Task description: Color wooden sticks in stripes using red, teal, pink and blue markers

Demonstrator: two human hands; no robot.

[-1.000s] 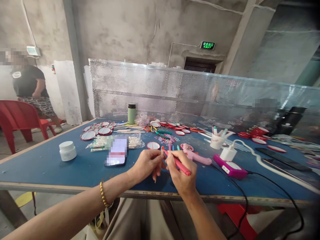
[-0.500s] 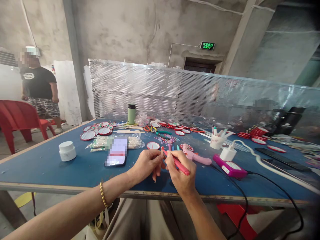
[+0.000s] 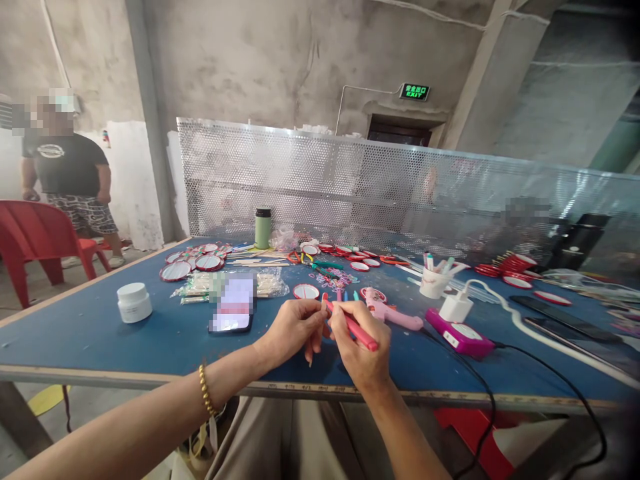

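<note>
Here, the right hand [image 3: 361, 357] holds one red pen [image 3: 363, 336] beside the left hand [image 3: 293, 331].

Over the blue table [image 3: 100, 333], the left hand [image 3: 295, 330] pinches a thin pale stick [image 3: 311, 359], and the right hand [image 3: 361, 350] grips a red pen [image 3: 357, 330] with its tip at the stick's upper end. A phone [image 3: 235, 305] lies just left of the hands, with a white jar [image 3: 134, 302] further left. A pink glue gun [image 3: 395, 315] and a magenta power bank [image 3: 460, 337] lie to the right. Beyond a red chair [image 3: 35, 240], a person [image 3: 67, 180] stands.
</note>
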